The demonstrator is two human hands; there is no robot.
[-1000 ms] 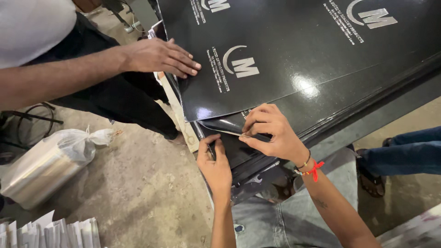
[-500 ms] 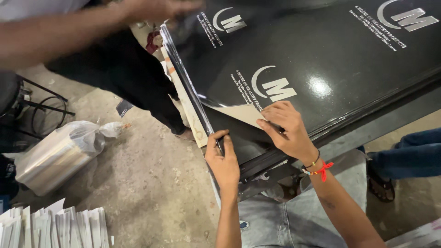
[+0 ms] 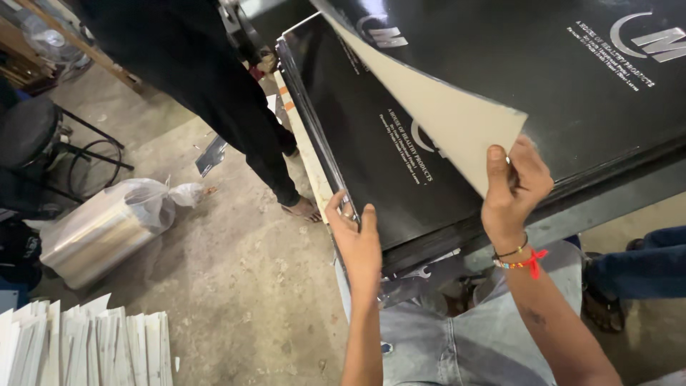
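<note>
Since half a second ago the top sheet [image 3: 436,121] has been peeled up: its corner, then flat on the stack, now stands lifted in the right centre of the frame, showing a pale grey underside. The co-worker's arm, which reached in across the top edge, is gone from view; only that person's dark trousers [image 3: 207,78] and a bare foot [image 3: 304,209] remain at upper left.

Largest in view is the stack of glossy black printed sheets [image 3: 371,164], filling the upper right and lying on a dark table [image 3: 607,204]. Its long left edge runs from the top centre down to the middle of the frame.

Lower left holds a silvery roll in a clear bag [image 3: 107,229] on the concrete floor [image 3: 236,286], and white stacked papers [image 3: 86,343] in the bottom corner.

The right hand [image 3: 514,189] is closed on the lifted sheet's corner, thumb on the pale face and fingers behind. The sheet stretches away from this pinch toward the upper left. The left hand [image 3: 357,232] rests with fingers curled over the stack's near left corner, steadying it without pinching anything; it is the nearer hand to the stack's edge, while the right alone carries the raised sheet. A red thread and beaded bracelet [image 3: 525,259] circle the right wrist.
</note>
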